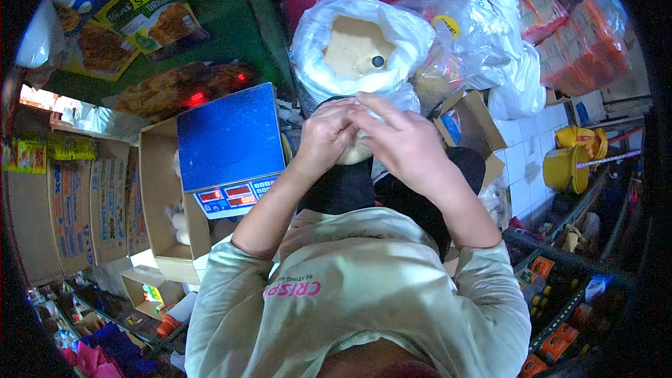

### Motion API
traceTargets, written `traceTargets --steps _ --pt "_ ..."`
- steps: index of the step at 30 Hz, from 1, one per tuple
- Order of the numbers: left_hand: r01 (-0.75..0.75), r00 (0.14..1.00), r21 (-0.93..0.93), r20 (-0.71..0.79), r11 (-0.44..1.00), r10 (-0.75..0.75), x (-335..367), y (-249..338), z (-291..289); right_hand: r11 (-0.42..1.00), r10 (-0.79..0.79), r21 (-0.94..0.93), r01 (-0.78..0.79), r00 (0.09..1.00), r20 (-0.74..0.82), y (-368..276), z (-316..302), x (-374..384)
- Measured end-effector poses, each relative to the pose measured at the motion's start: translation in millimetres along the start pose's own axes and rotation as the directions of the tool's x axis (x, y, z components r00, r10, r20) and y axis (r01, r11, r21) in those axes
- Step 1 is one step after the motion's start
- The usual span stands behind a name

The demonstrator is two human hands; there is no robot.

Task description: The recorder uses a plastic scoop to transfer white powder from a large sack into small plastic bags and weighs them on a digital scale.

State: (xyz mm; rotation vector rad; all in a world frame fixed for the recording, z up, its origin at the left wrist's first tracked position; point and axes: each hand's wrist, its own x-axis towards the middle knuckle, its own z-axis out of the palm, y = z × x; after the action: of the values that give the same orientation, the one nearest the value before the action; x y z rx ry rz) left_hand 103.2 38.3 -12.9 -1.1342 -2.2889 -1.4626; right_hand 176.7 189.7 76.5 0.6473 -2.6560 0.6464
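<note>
White plastic sack [315,42] gapes at upper centre; any slipping grip below it could cause a spill.
Forearms [269,213] slant inward from the lower frame; at centre, the left hand [325,136] curls, fingers [341,120] apparently pinching a small pale bag [357,155] at its top; the right hand [406,143] meets it, too blurred to tell whether it grasps.

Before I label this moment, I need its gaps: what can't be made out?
All in the head view:
Right hand: fingers blurred.
Left hand: fingertips overlapped by the right hand.
Pale bundle: mostly hidden by both hands; contents unclear.
Sack: lower front hidden behind the hands.
Scale: near right corner behind the left forearm.
</note>
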Motion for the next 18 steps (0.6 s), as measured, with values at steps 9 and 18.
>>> traceTargets --steps 9,18 --pt "-0.046 0.99 0.01 0.134 0.999 0.045 -1.4 9.5 -5.1 0.939 -0.118 -0.293 0.177 0.971 0.21 48.2 15.9 -12.7" --pt "-0.084 0.973 -0.029 0.213 0.996 0.088 4.3 -9.5 -11.2 -0.386 0.08 0.64 -0.665 0.667 0.741 39.1 20.1 -28.7"
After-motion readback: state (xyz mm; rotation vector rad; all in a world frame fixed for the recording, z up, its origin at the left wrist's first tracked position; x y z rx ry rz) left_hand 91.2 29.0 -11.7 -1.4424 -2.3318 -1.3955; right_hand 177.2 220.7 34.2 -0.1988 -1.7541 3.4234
